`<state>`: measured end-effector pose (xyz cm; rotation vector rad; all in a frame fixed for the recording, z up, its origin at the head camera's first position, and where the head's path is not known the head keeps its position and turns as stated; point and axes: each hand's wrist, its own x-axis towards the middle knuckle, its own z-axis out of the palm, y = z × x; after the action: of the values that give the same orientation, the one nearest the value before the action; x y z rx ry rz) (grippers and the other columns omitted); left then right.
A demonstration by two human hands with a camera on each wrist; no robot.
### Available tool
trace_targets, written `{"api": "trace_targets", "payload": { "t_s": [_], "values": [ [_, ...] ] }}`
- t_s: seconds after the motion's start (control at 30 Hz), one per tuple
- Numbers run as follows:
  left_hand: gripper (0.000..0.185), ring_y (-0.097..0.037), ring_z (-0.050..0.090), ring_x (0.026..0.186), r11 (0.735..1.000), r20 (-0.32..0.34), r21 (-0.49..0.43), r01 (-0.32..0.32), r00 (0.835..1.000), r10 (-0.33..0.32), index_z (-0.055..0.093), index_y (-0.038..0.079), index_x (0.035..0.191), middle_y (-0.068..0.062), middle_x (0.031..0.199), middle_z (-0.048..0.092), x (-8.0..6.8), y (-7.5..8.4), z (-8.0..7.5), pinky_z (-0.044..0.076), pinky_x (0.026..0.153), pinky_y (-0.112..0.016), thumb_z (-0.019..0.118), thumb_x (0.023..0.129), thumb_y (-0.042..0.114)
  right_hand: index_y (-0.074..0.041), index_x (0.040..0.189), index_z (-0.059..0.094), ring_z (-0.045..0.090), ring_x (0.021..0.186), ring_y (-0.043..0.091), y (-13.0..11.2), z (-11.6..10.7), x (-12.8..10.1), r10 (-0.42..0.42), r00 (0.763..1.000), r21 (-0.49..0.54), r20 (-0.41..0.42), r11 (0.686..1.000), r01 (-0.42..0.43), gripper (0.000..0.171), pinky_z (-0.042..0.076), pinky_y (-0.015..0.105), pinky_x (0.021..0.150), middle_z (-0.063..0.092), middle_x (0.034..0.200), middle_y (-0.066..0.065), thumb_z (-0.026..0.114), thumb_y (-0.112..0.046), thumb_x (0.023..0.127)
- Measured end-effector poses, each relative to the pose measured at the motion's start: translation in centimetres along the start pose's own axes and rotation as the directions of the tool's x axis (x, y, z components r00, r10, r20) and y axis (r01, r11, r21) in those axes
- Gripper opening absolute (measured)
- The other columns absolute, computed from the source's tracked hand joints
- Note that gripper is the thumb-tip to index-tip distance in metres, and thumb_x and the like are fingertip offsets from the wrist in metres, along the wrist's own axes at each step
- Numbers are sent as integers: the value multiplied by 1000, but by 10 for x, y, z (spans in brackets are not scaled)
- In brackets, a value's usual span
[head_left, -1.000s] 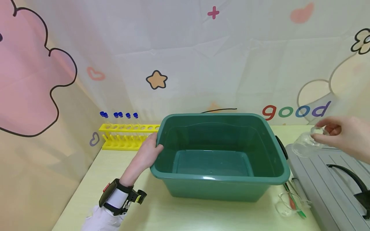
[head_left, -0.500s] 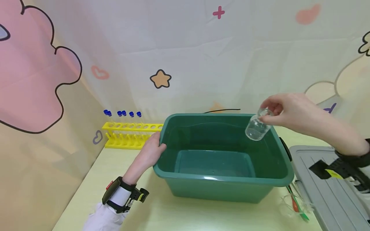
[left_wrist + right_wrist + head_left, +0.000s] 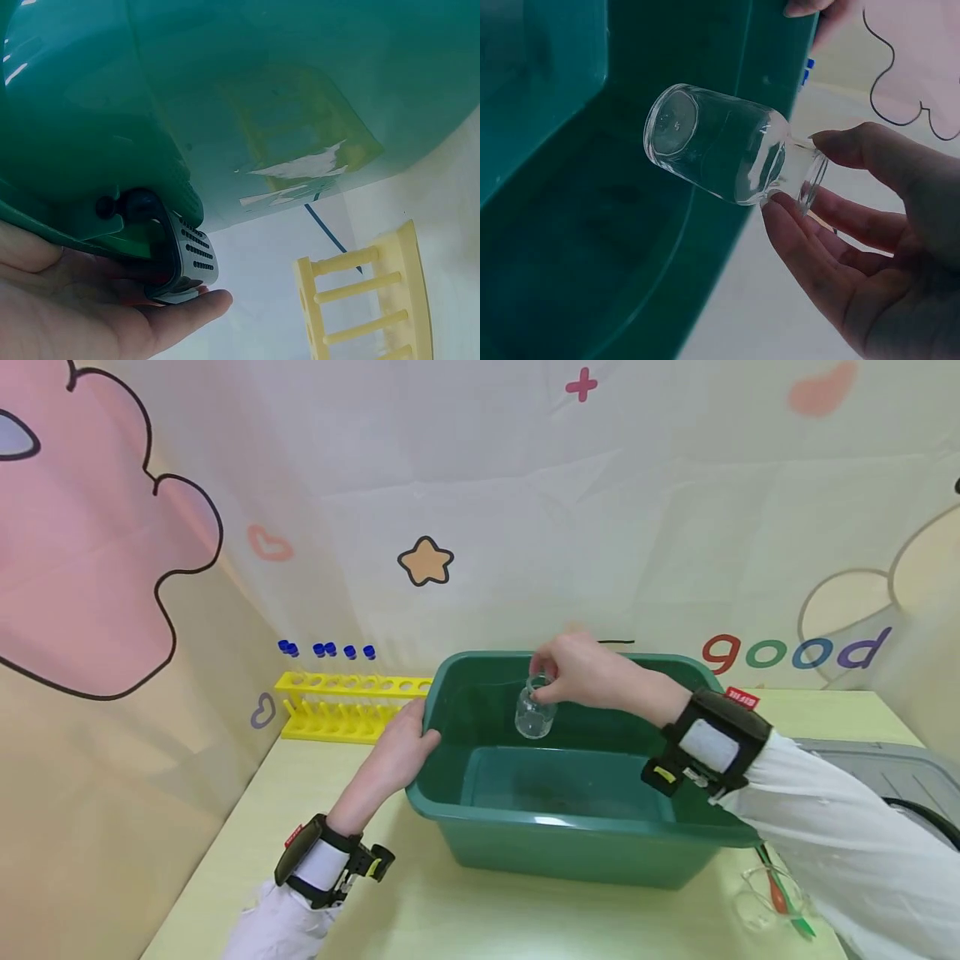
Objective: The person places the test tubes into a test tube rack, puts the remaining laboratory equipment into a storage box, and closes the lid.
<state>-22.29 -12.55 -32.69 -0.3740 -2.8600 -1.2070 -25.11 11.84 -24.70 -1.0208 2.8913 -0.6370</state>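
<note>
Bottle (image 3: 534, 727) of clear glass, suspended over the inside of the green tub (image 3: 562, 852), somewhat left of its middle; neck uppermost, base downward, slightly tilted. It appears clear of the tub's floor, though its exact depth relative to the rim cannot be told, nor whether it contains anything.

A second earlier the bottle is above the grey panel (image 3: 911, 768), and half a second earlier above the tub's right end; the carry has thus brought it across to the tub, where it is held and not set down. The left hand remains at the rim throughout.

Left hand (image 3: 397, 745): grips the tub's left rim, thumb lying over the edge and fingers outside, close to a black handle (image 3: 169, 247). Right hand (image 3: 581, 670): closed in a pinch on the bottle's neck, thumb on one side and fingertips on the other, body of the glass left free.

Surroundings, from the near side outward: the pale table (image 3: 525, 927); at right, red and green tools (image 3: 778, 893) beside a clear object of uncertain shape; the ridged panel, partly covered by the right sleeve (image 3: 840, 827); behind the left hand, a yellow rack (image 3: 337, 727) with blue-capped tubes (image 3: 349, 652); beyond all, a printed backdrop (image 3: 525, 543).
</note>
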Motion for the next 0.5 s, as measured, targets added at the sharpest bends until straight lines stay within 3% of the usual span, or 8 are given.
{"api": "trace_targets", "payload": {
  "t_s": [0.27, 0.5],
  "values": [
    [33, -31, 47, 96, 1000, -1, 6, 3, 1000, -3, 43, -8, 119, -18, 110, 48, 0, 0, -1, 46, 77, -45, 43, 87, 2, 2, 98, 63, 40, 55, 14, -7, 25, 28, 19, 994, 30, 103, 999, -22, 22, 34, 26, 52, 45, 60, 3, 67, -12, 80],
    [32, -31, 47, 95, 1000, -9, 13, 5, 1000, -5, 45, -8, 118, -18, 108, 49, 0, 0, 0, 45, 78, -45, 43, 87, 2, 2, 100, 62, 46, 61, 16, -3, 46, 42, 52, 990, 2, 131, 999, -52, 24, 40, 28, 59, 51, 66, 3, 67, -12, 82]
  ]
}}
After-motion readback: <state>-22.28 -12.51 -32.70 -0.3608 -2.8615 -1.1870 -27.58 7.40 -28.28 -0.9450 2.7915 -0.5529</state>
